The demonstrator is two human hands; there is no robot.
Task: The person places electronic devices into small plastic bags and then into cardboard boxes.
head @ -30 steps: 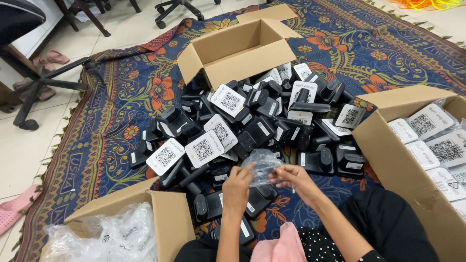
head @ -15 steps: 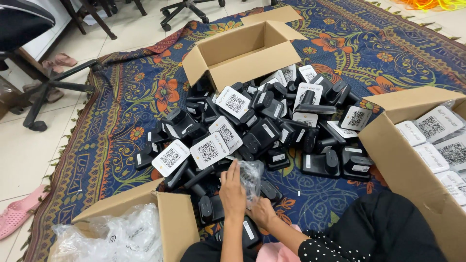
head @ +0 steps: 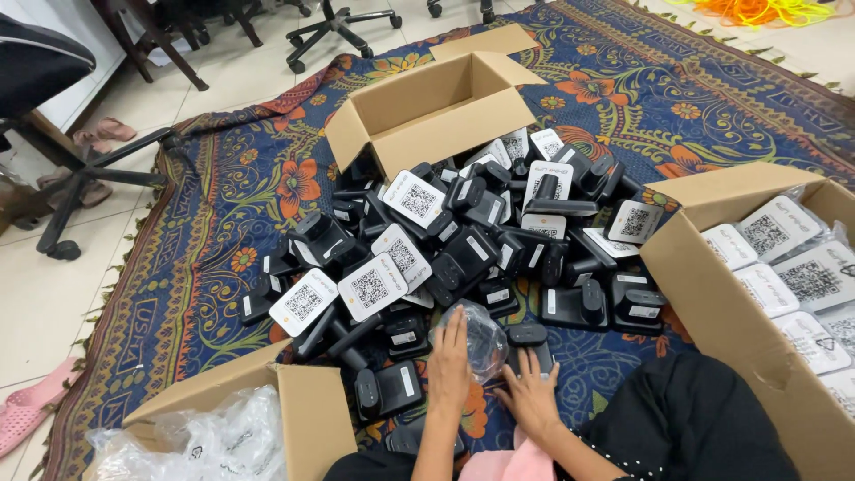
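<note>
A clear plastic bag (head: 485,337) lies crumpled on the patterned rug (head: 677,98), at the near edge of the pile of black devices (head: 472,249). Its long axis runs roughly away from the person toward the pile, though the crumpling makes which end is the mouth impossible to tell. The left hand (head: 450,361) lies flat, fingers extended and together, its edge against the bag's left side, gripping nothing. The right hand (head: 530,396) is spread open, palm down on the rug just nearer the person than the bag, fingertips close to a small black device (head: 527,335) on the bag's right. Left of the bag, a cardboard box (head: 294,410) holds more clear bags; right of it, another box (head: 721,294) holds white coded cards.

Half a second earlier the left hand held the bag lifted upright above the pile; now the bag is down and released, and both hands have flattened.
</note>
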